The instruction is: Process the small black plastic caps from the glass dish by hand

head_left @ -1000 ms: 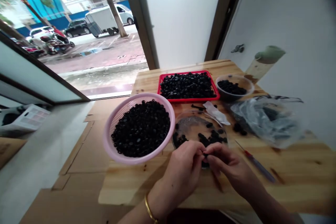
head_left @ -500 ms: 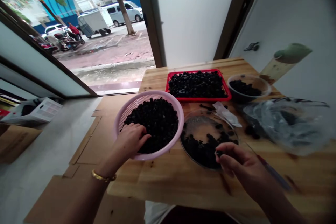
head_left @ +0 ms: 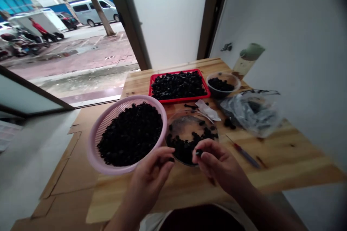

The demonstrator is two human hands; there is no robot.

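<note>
My left hand (head_left: pixel 153 173) is in front of the pink basket (head_left: pixel 93 140), thumb and fingers curled round a small black piece (head_left: pixel 171 159) that shows at the fingertips. Opposite it, my right hand (head_left: pixel 217 162) pinches another small black part (head_left: pixel 199 152) with a pale spot on it. Both hands are over the near edge of a clear round tray (head_left: pixel 187 121), which holds many small black pieces along its near side. Heaped black ring-like parts (head_left: pixel 130 133) fill the pink basket. What exactly the pieces are, I cannot tell.
Behind stand a red basket (head_left: pixel 179 100) of black pieces and a clear tub (head_left: pixel 223 81) with more. On the right lie a plastic bag (head_left: pixel 252 112) and a thin screwdriver-like tool (head_left: pixel 245 155). A green-topped bottle (head_left: pixel 248 59) stands by the wall.
My left hand has left the pink basket and come right, near my right hand, with a small black piece in it. The view has turned to the right.
</note>
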